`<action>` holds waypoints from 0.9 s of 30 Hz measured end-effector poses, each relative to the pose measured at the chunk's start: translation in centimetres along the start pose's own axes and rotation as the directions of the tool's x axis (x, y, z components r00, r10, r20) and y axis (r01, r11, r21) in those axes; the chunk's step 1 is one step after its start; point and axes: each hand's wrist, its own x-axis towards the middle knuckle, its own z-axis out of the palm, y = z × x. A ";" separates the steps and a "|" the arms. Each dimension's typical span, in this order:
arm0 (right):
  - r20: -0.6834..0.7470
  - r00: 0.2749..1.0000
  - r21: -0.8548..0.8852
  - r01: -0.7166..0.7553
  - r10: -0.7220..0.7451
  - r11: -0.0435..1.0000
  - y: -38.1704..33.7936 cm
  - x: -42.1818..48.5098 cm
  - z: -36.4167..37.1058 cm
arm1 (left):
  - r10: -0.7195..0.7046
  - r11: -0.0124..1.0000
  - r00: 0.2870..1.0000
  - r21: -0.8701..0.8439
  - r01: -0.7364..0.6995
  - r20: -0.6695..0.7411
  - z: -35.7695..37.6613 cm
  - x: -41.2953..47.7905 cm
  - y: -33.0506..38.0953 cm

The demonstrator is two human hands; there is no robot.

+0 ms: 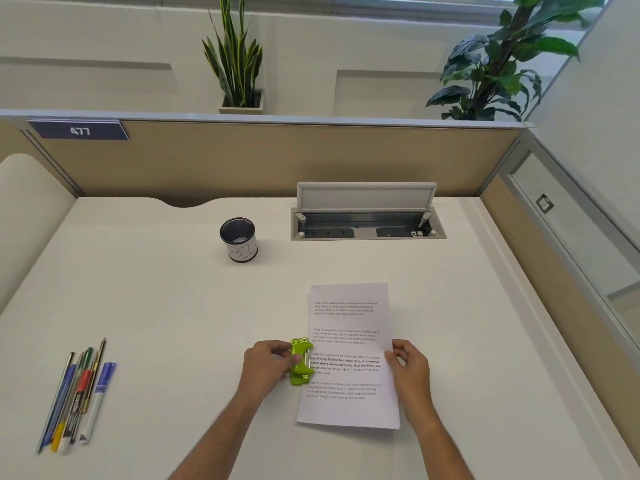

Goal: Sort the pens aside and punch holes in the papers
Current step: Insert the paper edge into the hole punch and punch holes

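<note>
A printed sheet of paper point(349, 327) lies on the white desk point(173, 299), right of centre. A small green hole punch point(300, 362) sits over the sheet's left edge, about halfway down. My left hand point(266, 363) grips the punch from the left. My right hand point(408, 363) pinches the sheet's right edge with fingers curled. Several pens and markers point(78, 393) lie side by side at the desk's near left, apart from both hands.
A black mesh pen cup point(238, 240) with a white label stands at the middle back. An open cable tray point(367, 223) with a raised lid sits behind the paper. Beige partition walls point(277, 157) close the back and right.
</note>
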 end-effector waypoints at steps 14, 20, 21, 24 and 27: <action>0.003 1.000 -0.018 0.022 -0.021 1.000 -0.6 -0.4 -0.2 | 0.041 0.999 0.999 0.016 -0.041 -0.010 0.0 -0.4 0.4; -0.036 0.999 0.011 0.028 -0.028 1.000 -0.3 -1.0 0.1 | 0.064 0.996 0.997 0.062 -0.062 -0.041 0.5 -0.3 -0.3; -0.029 0.999 0.011 0.029 -0.028 1.000 -0.2 -1.0 0.0 | 0.069 0.995 0.996 0.071 -0.066 -0.050 0.6 -0.4 -0.3; -0.018 0.999 0.014 0.035 -0.035 0.999 -0.1 -1.2 -0.2 | 0.087 0.992 0.994 0.092 -0.082 -0.058 0.8 -0.6 -0.5; 0.006 1.000 0.011 0.030 -0.030 0.999 0.0 -1.1 -0.5 | 0.094 0.991 0.994 0.097 -0.088 -0.057 0.8 -0.8 -0.6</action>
